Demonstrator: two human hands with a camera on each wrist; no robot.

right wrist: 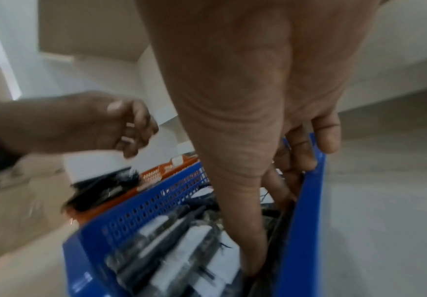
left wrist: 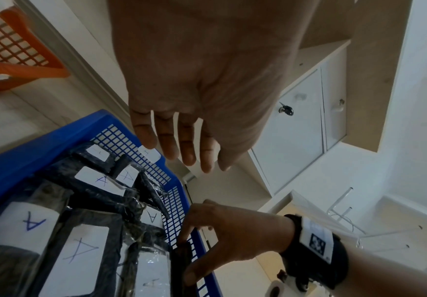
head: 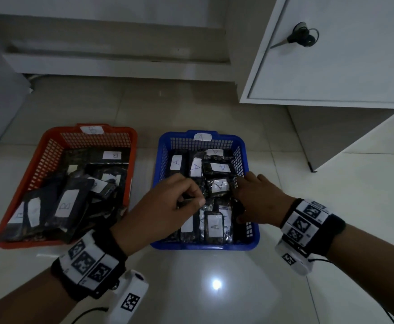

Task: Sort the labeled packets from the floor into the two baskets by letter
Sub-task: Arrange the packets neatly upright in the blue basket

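The blue basket [head: 205, 247], tagged A, holds several dark packets with white A labels [head: 214, 226]. Beside it on the left, the orange basket [head: 11, 206], tagged B, holds dark packets labelled B [head: 66, 203]. My left hand [head: 191, 197] hovers over the blue basket's middle. In the left wrist view its fingers [left wrist: 187, 148] hang relaxed and hold nothing. My right hand [head: 240, 206] reaches down inside the blue basket's right wall [right wrist: 306, 221]. Its thumb and fingers pinch a dark packet [left wrist: 183, 253] that stands on edge against that wall.
An open white cupboard door with keys in its lock [head: 306, 37] hangs over the floor at the back right. A white cabinet base [head: 121, 64] runs along the back. Pale glossy tiles [head: 214, 284] lie in front of the baskets.
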